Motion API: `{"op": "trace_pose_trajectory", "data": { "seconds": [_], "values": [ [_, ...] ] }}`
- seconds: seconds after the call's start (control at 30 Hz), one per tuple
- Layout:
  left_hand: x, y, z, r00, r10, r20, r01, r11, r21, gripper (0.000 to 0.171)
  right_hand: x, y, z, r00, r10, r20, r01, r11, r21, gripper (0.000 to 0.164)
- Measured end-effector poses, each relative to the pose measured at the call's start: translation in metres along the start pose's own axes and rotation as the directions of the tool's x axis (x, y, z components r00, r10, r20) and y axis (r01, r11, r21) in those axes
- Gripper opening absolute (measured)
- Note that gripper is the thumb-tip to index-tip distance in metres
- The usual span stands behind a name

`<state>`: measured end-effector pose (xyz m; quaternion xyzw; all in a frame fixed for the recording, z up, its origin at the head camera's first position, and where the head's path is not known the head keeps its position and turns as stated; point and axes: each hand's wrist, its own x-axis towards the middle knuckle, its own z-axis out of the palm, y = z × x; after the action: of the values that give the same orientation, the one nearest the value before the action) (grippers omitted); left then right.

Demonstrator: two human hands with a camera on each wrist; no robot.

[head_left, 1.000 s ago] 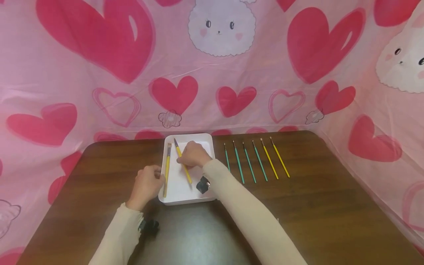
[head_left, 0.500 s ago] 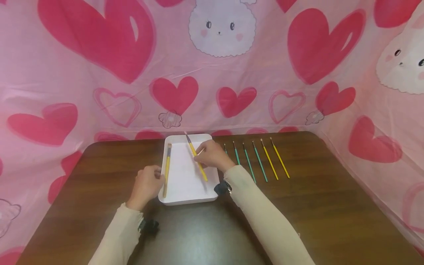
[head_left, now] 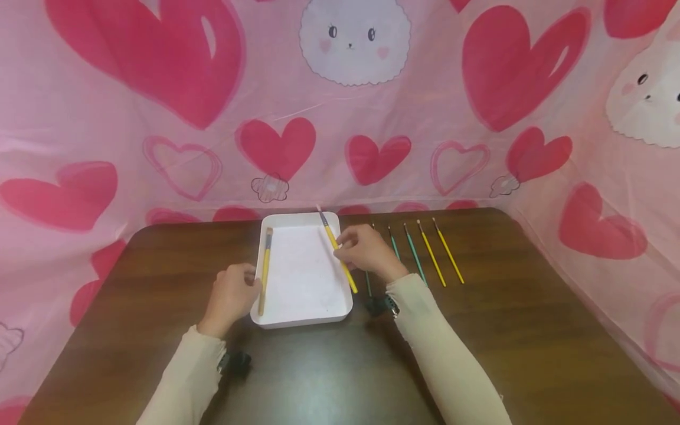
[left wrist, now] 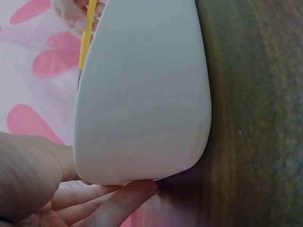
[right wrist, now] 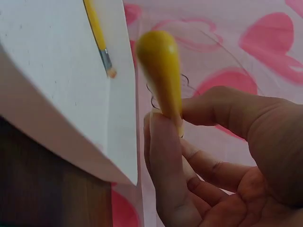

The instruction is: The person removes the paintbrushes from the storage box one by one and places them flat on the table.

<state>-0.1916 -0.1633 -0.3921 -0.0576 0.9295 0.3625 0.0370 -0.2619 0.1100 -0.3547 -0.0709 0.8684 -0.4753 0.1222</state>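
Observation:
In the head view, my right hand (head_left: 369, 254) pinches a yellow paintbrush (head_left: 330, 236) between thumb and fingers, over the right rim of a white tray (head_left: 305, 323). The right wrist view has the rounded end of its yellow handle (right wrist: 160, 54) pointing at the camera. A wider yellow paintbrush (head_left: 265, 274) lies inside the tray along its left wall. My left hand (head_left: 231, 295) holds the tray's left edge. From the left wrist, the fingers (left wrist: 111, 205) press the outer wall while the thumb passes behind the rim, its tip hidden.
Right of the tray, teal paintbrushes (head_left: 416, 251) and yellow paintbrushes (head_left: 432, 257) lie in a row on the brown wooden table (head_left: 520, 330). My right hand partly covers the nearest teal ones. Behind the table hangs a pink cloth (head_left: 329, 106) with hearts.
My right hand has lifted the yellow paintbrush from the tray and carried it rightward to the right rim. The left hand has stayed at the tray's left edge.

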Motion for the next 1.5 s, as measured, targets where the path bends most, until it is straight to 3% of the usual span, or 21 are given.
{"op": "trace_pose_trajectory", "data": {
  "seconds": [0.3,0.47,0.83,1.03,1.27,1.5],
  "values": [
    [0.002,0.003,0.005,1.0,0.018,0.007,-0.018,1.0,-0.004,0.042,-0.013,0.012,-0.028,0.999,0.045,0.012,-0.045,0.997,-0.062,0.03],
    [0.0,0.003,0.002,1.0,0.012,0.004,-0.012,1.0,0.005,0.04,-0.018,0.017,-0.038,0.999,0.034,-0.007,-0.034,0.999,-0.02,0.031],
    [-0.004,0.001,-0.003,1.0,-0.005,0.015,0.005,1.0,0.018,0.042,-0.014,0.022,-0.052,1.0,0.02,0.011,-0.02,0.999,-0.046,0.029],
    [-0.003,0.0,-0.007,1.0,0.023,0.009,-0.023,0.999,0.033,0.042,-0.011,0.027,-0.061,1.0,0.011,-0.005,-0.011,0.999,-0.033,0.034],
    [0.001,-0.002,-0.002,1.0,-0.004,0.031,0.003,1.0,0.019,0.043,-0.013,0.037,-0.076,0.999,0.029,-0.022,-0.03,0.998,-0.063,0.032],
    [0.001,-0.001,0.003,1.0,0.012,0.014,-0.013,1.0,0.019,0.041,-0.013,0.049,-0.091,0.999,0.026,-0.028,-0.029,0.993,-0.11,0.035]
  ]
}}
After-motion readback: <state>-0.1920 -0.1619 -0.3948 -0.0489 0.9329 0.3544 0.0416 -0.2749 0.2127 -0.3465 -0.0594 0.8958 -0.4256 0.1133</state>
